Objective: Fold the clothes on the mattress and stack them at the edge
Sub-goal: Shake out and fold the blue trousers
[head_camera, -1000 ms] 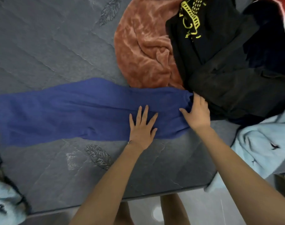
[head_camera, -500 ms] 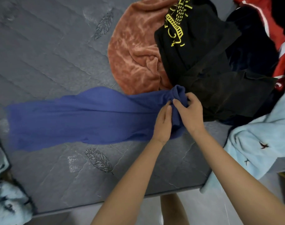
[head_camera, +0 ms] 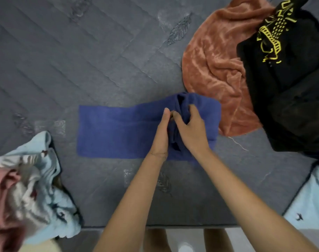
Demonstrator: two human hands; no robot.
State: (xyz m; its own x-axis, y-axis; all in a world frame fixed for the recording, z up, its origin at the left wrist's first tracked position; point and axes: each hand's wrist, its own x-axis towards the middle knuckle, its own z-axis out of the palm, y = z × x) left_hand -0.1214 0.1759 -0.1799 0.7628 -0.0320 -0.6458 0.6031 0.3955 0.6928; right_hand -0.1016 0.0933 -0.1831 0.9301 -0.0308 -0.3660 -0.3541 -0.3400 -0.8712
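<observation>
A blue cloth (head_camera: 118, 131) lies in a folded strip across the middle of the grey mattress (head_camera: 82, 60). Its right end is bunched up into a raised fold. My right hand (head_camera: 189, 130) grips that bunched fold with curled fingers. My left hand (head_camera: 161, 133) lies against the fold from the left, fingers straight and together, pressing on the cloth.
A rust-orange plush cloth (head_camera: 215, 70) and a black garment with yellow print (head_camera: 282, 79) lie at the right. Light blue fabric (head_camera: 311, 197) hangs at the lower right. A pile of light blue, pink and grey clothes (head_camera: 31, 193) sits at the mattress's lower left edge.
The blue cloth's right end has been folded over leftward, so the strip is now much shorter. Both hands moved left with it. The view has shifted left.
</observation>
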